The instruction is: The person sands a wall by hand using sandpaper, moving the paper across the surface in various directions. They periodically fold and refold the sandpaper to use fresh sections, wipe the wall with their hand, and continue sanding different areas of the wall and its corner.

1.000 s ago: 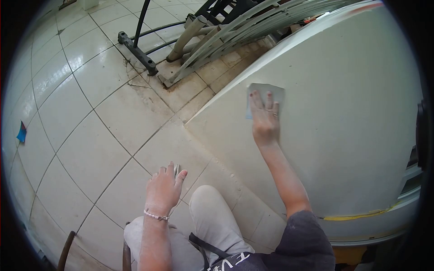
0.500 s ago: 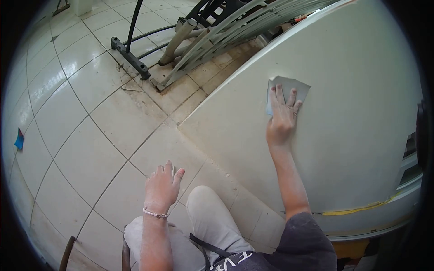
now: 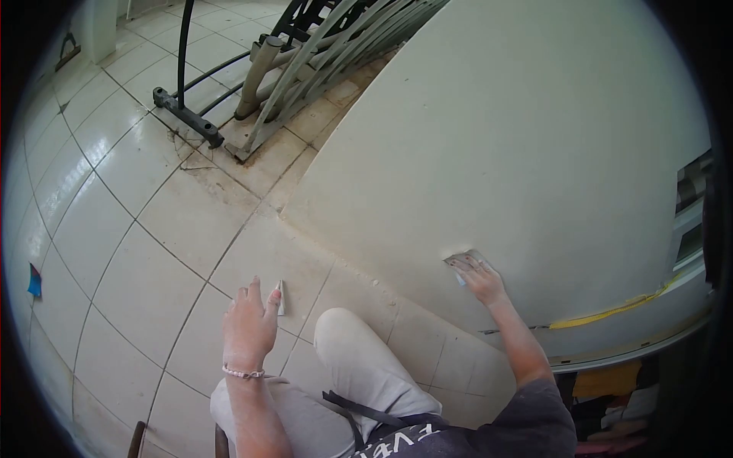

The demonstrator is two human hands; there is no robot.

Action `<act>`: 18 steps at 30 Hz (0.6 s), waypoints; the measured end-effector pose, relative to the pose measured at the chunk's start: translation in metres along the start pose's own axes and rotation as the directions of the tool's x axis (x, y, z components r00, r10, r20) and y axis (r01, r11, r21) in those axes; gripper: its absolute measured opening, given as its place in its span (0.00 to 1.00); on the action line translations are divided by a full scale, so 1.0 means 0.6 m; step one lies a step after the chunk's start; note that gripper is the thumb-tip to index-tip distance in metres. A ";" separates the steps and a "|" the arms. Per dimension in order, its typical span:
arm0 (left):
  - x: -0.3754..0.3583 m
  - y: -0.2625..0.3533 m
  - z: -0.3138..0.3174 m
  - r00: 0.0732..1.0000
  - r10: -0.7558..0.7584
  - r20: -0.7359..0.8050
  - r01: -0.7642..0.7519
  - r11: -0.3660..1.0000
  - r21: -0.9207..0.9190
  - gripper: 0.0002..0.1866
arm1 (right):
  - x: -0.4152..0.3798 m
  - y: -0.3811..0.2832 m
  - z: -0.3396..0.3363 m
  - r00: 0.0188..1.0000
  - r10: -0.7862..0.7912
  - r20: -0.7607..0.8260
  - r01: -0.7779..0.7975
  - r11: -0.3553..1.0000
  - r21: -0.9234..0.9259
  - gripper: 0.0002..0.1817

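My right hand (image 3: pixel 481 281) presses a grey sheet of sandpaper (image 3: pixel 460 259) to the smooth off-white wall (image 3: pixel 427 168), low down near its base. Its fingers lie over the sheet, and part of the paper sticks out past the fingertips and beside the hand. Over my thigh, my left hand (image 3: pixel 252 324) hovers with its fingers apart, a beaded bracelet around the wrist. A narrow whitish piece (image 3: pixel 282 299) shows just beside the left thumb, partly covered by it; what it is cannot be made out.
Metal frames and bars (image 3: pixel 267 84) lean at the wall's far end, with a dark stand foot (image 3: pixel 187 116) on the tiled floor (image 3: pixel 191 252). A blue scrap (image 3: pixel 34 282) lies far left. Yellow tape (image 3: pixel 603 313) runs along the wall's right edge, near a window-like opening (image 3: pixel 691 206).
My right hand has slid the sandpaper down the wall, from high up to near the base. The view has shifted a little; my left hand stays over my leg.
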State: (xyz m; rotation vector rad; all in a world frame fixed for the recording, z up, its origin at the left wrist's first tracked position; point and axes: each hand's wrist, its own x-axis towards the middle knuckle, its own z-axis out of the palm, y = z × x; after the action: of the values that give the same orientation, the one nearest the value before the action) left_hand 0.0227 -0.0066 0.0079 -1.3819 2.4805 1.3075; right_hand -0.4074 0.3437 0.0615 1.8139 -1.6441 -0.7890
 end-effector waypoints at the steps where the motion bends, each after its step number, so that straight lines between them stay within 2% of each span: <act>1: -0.002 0.011 0.002 1.000 0.007 0.011 -0.007 1.000 0.008 0.33 | 0.002 0.011 -0.007 0.998 -0.044 -0.039 0.044 0.999 -0.021 0.24; 4: -0.021 0.041 0.007 1.000 0.020 0.017 -0.021 0.998 0.067 0.33 | 0.064 -0.001 -0.005 0.988 -0.046 -0.151 0.045 0.999 -0.011 0.24; 7: -0.033 0.086 0.029 0.996 0.073 0.050 -0.078 0.991 0.107 0.33 | 0.234 -0.047 -0.016 0.970 0.071 -0.232 -0.027 0.982 0.187 0.24; 8: -0.034 0.100 0.041 0.992 0.102 0.075 -0.109 0.988 0.105 0.33 | 0.313 -0.072 -0.017 0.947 0.131 -0.292 -0.096 0.986 0.133 0.29; 9: -0.035 0.110 0.051 0.986 0.130 0.103 -0.141 0.985 0.104 0.33 | 0.390 -0.096 -0.029 0.922 0.233 -0.308 -0.154 0.953 0.261 0.31; 10: -0.033 0.123 0.059 0.983 0.152 0.100 -0.163 0.980 0.116 0.33 | 0.459 -0.119 -0.024 0.857 0.390 -0.337 -0.199 0.854 0.481 0.32; 11: -0.033 0.136 0.070 0.979 0.177 0.101 -0.189 0.974 0.122 0.32 | 0.502 -0.122 -0.042 0.851 0.382 -0.360 -0.207 0.875 0.437 0.31; 12: -0.038 0.145 0.080 0.973 0.200 0.117 -0.215 0.967 0.134 0.32 | 0.510 -0.118 -0.057 0.848 0.380 -0.369 -0.224 0.889 0.399 0.31; 15: -0.017 0.121 0.095 0.950 0.255 0.181 -0.258 0.966 -0.008 0.32 | 0.407 -0.095 -0.010 0.889 0.250 -0.383 -0.168 0.957 0.237 0.29; 18: -0.011 0.094 0.070 0.970 0.112 0.215 -0.148 0.975 0.164 0.31 | 0.162 -0.039 -0.004 0.953 0.131 -0.273 -0.131 0.991 0.018 0.26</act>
State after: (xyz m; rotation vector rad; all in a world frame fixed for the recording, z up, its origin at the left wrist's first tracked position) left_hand -0.0281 0.0406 0.0200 -1.0075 2.5109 1.1465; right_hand -0.3826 0.2493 0.0407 1.7056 -1.5621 -0.4569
